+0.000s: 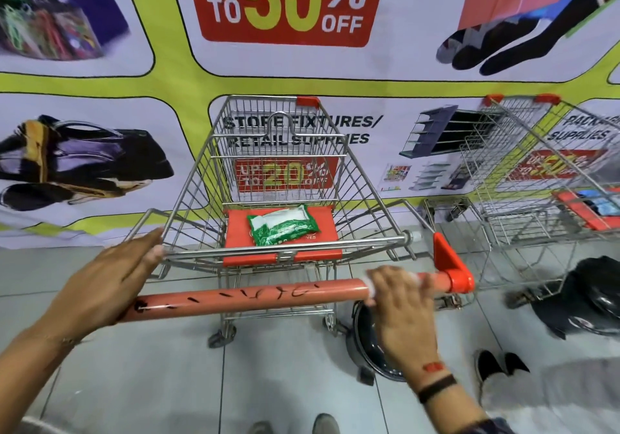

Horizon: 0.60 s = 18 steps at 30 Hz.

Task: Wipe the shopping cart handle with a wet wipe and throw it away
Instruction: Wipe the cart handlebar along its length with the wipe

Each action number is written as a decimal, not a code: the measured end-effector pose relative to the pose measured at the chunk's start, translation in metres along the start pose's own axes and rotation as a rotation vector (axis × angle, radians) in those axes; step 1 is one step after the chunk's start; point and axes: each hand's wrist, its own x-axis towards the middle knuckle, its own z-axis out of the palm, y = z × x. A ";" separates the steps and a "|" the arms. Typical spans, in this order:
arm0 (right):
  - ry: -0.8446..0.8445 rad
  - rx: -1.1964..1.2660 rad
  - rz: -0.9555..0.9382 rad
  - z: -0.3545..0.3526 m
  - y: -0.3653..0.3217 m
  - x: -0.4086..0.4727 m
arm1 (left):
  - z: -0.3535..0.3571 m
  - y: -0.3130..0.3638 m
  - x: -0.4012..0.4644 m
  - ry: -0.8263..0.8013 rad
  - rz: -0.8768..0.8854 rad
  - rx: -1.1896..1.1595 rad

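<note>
A steel shopping cart [365, 178] stands in front of me with an orange handle [248, 299] marked by black scribbles. My left hand [110, 282] grips the handle's left end and the cart's rear frame. My right hand [402, 302] is wrapped around the handle near its right end, pressing a white wet wipe [416, 277] against it; only small edges of the wipe show between the fingers. A green and white pack of wipes [283, 225] lies on the red child seat [236, 232] in the cart.
A second cart [536, 171] stands to the right by the banner wall. A black bin bag [593, 296] lies on the floor at right. A dark round bin [372, 346] sits under the handle's right end. Someone's black shoes [496, 363] show nearby.
</note>
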 end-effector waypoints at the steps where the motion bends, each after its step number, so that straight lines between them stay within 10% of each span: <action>1: 0.018 0.008 -0.058 0.006 -0.014 0.001 | -0.001 0.000 0.000 -0.013 -0.011 -0.030; 10: -0.106 -0.055 -0.026 -0.017 0.052 -0.001 | -0.004 -0.004 -0.002 -0.003 -0.042 -0.307; 18: -0.087 0.009 -0.334 -0.005 -0.079 0.023 | -0.003 -0.004 -0.005 0.017 -0.068 -0.316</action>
